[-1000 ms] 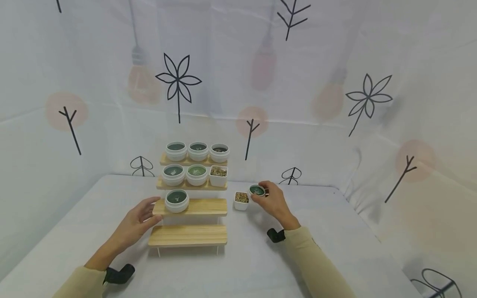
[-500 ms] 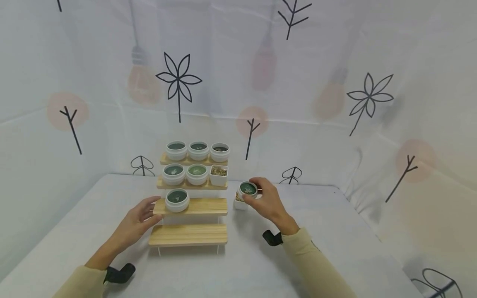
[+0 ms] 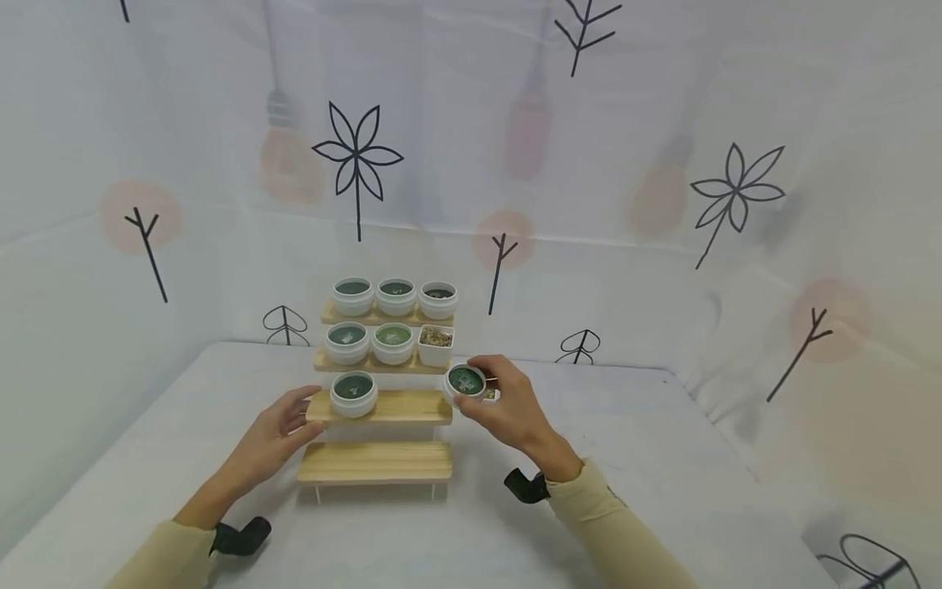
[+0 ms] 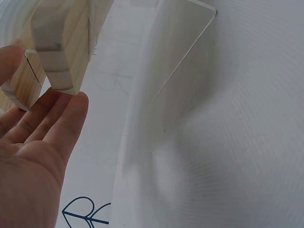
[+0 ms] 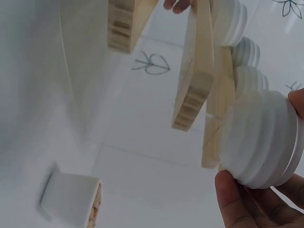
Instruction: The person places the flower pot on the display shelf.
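A tiered wooden display stand (image 3: 375, 464) has narrow plank shelves on thin clear legs. My left hand (image 3: 268, 438) holds the left end of its second shelf from the front, with the thumb at the front edge and the fingers at the back, as the left wrist view also shows. A round white bowl (image 3: 352, 394) with a dark green top sits at that shelf's left. In my right hand (image 3: 511, 406), a similar ridged white bowl (image 5: 261, 140) is pinched between thumb and fingers, raised near the shelf's right end.
Several round white bowls (image 3: 396, 296) fill the two back shelves, along with a square white bowl (image 3: 437, 345) of grainy brown bits. Another square bowl (image 5: 71, 197) stands on the white table (image 3: 368, 544), mostly hidden behind my right hand in the head view. Printed cloth (image 3: 441, 180) hangs behind.
My right hand has carried the round bowl leftward, past the square bowl on the table, to the right end of the second shelf. The left hand stays on the stand.
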{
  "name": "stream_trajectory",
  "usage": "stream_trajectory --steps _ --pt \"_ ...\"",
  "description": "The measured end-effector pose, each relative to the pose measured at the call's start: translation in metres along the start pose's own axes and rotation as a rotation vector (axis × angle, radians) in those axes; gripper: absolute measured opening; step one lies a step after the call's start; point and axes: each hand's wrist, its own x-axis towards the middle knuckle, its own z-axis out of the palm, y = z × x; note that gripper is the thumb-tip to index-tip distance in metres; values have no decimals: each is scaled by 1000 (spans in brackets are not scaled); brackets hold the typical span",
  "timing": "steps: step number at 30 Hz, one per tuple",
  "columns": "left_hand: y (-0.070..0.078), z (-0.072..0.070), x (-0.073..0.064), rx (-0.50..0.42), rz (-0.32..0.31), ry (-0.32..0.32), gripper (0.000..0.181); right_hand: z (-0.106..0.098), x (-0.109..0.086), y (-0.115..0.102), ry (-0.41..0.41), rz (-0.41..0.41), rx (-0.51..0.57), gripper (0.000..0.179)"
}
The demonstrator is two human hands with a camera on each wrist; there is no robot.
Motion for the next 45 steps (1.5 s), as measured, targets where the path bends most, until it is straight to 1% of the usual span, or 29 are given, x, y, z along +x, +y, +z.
stream_trajectory --steps 4,10,13,19,22,32,39,45 --pt "-2 -2 -1 6 12 0 67 12 4 -9 -16 -8 31 46" --pt "-2 -3 -1 -16 12 -2 65 31 9 -19 -25 -17 59 47" --pt "-2 -3 -1 -13 16 -7 65 40 11 -24 -28 -7 78 49" --pt "-1 -3 -2 -32 13 -12 64 58 14 -33 -60 24 148 47" --pt "-2 -2 -2 -32 13 -15 64 64 15 -35 -51 32 165 47" --pt "-2 -1 0 -22 17 -11 64 70 16 -38 -39 90 140 49" --pt "-3 -1 0 -23 22 -7 64 71 16 -36 -27 70 133 48" --pt "-2 -1 -1 -30 25 -12 64 64 16 -36 -15 54 129 46"
